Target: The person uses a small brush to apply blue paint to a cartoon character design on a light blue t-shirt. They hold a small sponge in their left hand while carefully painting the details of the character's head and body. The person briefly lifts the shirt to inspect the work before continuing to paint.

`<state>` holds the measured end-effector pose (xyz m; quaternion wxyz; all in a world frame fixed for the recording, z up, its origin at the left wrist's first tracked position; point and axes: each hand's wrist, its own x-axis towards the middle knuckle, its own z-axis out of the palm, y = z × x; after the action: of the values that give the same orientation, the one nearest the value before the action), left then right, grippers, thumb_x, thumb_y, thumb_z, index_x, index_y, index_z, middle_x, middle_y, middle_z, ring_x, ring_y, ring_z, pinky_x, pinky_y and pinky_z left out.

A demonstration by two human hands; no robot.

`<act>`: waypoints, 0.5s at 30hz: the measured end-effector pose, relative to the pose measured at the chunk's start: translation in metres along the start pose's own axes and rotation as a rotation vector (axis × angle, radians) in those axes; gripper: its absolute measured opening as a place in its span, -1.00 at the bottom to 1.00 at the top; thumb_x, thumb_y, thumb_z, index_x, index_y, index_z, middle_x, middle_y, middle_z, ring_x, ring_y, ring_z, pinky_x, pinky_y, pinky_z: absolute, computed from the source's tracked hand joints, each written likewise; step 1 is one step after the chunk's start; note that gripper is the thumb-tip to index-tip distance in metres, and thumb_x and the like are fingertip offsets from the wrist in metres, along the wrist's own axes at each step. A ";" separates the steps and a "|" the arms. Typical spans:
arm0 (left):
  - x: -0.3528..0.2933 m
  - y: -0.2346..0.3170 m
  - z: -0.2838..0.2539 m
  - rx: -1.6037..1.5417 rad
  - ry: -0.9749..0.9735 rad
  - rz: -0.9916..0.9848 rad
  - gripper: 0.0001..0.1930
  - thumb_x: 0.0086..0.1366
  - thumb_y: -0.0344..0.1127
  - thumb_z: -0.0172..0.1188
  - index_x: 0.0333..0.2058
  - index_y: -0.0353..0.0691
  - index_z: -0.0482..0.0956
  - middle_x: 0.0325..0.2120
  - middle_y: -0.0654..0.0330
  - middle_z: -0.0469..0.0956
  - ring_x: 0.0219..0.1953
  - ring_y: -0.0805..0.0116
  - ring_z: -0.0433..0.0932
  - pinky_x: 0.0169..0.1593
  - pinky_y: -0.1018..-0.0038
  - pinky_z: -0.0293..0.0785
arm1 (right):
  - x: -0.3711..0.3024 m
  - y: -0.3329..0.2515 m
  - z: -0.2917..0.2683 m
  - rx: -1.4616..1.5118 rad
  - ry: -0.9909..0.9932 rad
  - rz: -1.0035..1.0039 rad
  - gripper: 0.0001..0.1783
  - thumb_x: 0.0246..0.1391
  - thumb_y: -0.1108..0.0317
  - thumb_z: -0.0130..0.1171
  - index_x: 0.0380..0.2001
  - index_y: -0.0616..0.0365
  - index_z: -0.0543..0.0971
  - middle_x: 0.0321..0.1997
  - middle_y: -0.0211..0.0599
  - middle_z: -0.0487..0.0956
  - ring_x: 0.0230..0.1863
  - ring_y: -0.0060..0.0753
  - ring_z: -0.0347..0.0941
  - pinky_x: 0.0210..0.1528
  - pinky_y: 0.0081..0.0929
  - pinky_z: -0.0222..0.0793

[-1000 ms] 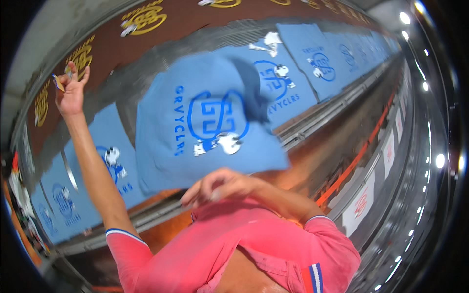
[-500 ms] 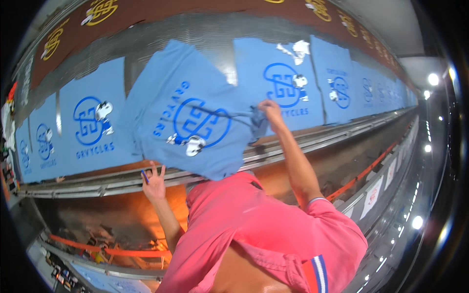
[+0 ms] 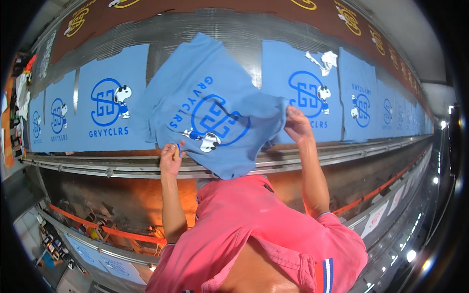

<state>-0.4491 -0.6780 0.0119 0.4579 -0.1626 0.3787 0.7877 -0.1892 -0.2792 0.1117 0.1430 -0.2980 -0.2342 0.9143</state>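
Note:
A light blue fabric panel [image 3: 195,93] with a dark blue print and a cartoon dog hangs tilted in front of me, its lower corner near my waist. My right hand [image 3: 299,126] is closed on its gathered right edge. Beside the panel's lower left edge is my left hand [image 3: 170,158], fingers curled around a small blue and yellow thing [image 3: 177,150] whose kind I cannot make out. Whether the left fingers also touch the cloth is unclear. Matching blue panels lie flat on the long table, one to the left [image 3: 88,117] and one to the right [image 3: 278,63].
A metal rail [image 3: 122,171] runs along the table's near edge. Brown printed panels [image 3: 161,14] line the far side. White crumpled scraps [image 3: 328,61] lie on the right blue panel. Behind me are an orange bar [image 3: 122,233] and another table with blue panels.
My left hand has gone from spread fingers to curled ones, close to the panel's edge. The right hand still grips the cloth, and its edge has been drawn out more.

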 end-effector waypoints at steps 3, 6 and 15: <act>0.002 -0.001 0.002 -0.159 -0.142 -0.008 -0.94 0.20 -0.41 0.16 -0.40 -0.20 0.46 -0.42 0.20 0.50 -0.12 0.31 0.47 -0.15 0.36 0.31 | 0.024 -0.004 0.048 0.106 0.059 -0.045 -0.75 0.02 0.38 0.23 -0.22 0.19 0.51 -0.26 -0.33 0.56 -0.17 -0.41 0.48 -0.01 -0.37 0.37; 0.024 0.003 0.027 -0.335 -0.036 0.219 -0.84 0.13 -0.37 0.19 -0.30 -0.25 0.51 -0.31 0.20 0.54 -0.11 0.34 0.45 0.13 0.36 0.26 | 0.089 -0.018 0.068 0.355 -0.048 -0.115 -0.75 0.13 0.45 0.08 -0.12 0.29 0.48 -0.10 -0.13 0.54 -0.04 -0.20 0.46 0.16 -0.22 0.33; 0.091 0.314 0.316 -0.281 -0.791 0.702 -0.77 -0.06 -0.27 0.26 -0.71 -0.11 0.38 -0.64 0.36 0.37 -0.22 0.28 0.19 0.01 0.35 0.05 | 0.064 -0.167 0.279 0.294 -0.401 -0.791 -0.77 0.26 0.27 -0.05 -0.21 0.15 0.54 -0.18 -0.25 0.60 -0.07 -0.28 0.45 0.15 -0.11 0.21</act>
<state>-0.7336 -0.4807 0.3064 0.2486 0.2226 0.1002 0.9373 -0.3902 -0.2077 0.3656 0.4732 0.0202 -0.2206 0.8527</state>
